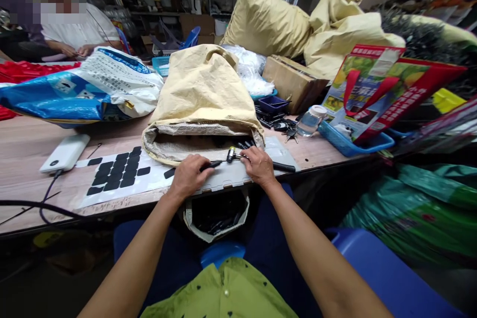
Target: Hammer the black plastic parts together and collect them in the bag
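Note:
My left hand (189,175) is closed on a slim black piece (215,164), held down near the table's front edge. My right hand (260,165) grips a small mallet (231,154) with a yellow and black head close to that piece; its black handle sticks out to the right. Just behind both hands lies a cream sack (203,89), its mouth facing me, with dark pieces inside at the right. An open bag (188,216) holding dark pieces hangs below the table edge, between my legs.
Left are black rounded pads (119,171) on a white sheet and a white power bank (65,153) with a cable. A blue-white sack (74,92) lies behind. Right stand a jar (311,121) and a red bag (376,89) in a blue basket (354,146). Someone sits across (80,27).

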Available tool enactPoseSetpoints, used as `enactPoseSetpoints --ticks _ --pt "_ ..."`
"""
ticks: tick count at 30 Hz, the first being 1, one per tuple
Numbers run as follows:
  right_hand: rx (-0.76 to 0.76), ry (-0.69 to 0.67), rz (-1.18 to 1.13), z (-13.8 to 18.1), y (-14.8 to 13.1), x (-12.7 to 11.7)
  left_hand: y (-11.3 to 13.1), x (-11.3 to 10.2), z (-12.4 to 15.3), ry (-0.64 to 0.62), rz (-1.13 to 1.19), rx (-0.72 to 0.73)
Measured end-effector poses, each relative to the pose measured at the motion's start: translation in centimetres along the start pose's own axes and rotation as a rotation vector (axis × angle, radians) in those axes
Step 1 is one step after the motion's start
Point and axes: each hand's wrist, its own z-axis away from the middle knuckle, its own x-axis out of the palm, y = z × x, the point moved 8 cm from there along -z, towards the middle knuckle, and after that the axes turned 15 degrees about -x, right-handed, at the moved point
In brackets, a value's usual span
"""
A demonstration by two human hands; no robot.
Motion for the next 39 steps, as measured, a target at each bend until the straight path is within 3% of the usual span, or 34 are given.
enactPoseSetpoints --ticks 2,8,14,21,27,32,37,39 --pt "0.001 -0.002 0.003 0.0 0.0 0.0 1.0 1.3 0.9 -0.064 0.021 0.036" --pt "-0.02 -0.002 0.003 0.1 -0.2 0.0 1.1 3.5 0.0 -0.073 0.114 -0.04" --pt "-0.064 0.033 -0.033 -0.1 -0.3 -0.9 0.6 3.5 -0.4 -0.12 0.168 -0.092" --pt "-0.038 0.176 -0.267 -0.7 -2.3 -4.6 0.2 3.6 -0.7 -0.143 0.225 -0.149" --pt "-0.049 0.038 -0.218 0.1 -3.7 -3.9 0.2 3.5 -0.7 -0.139 0.209 -0.159" --pt "-0.046 0.073 -0.227 -0.7 -4.8 -4.6 0.3 3.5 -0.6 -0.143 0.208 -0.152" --pt "-0.095 -0.046 -0.191 -1.2 -6.3 -3.4 0.3 3.5 -0.6 -0.149 0.161 -0.159" --pt "-0.091 -0.034 -0.186 -1.4 -5.9 -3.3 0.4 3.5 -0.6 -0.151 0.165 -0.153"
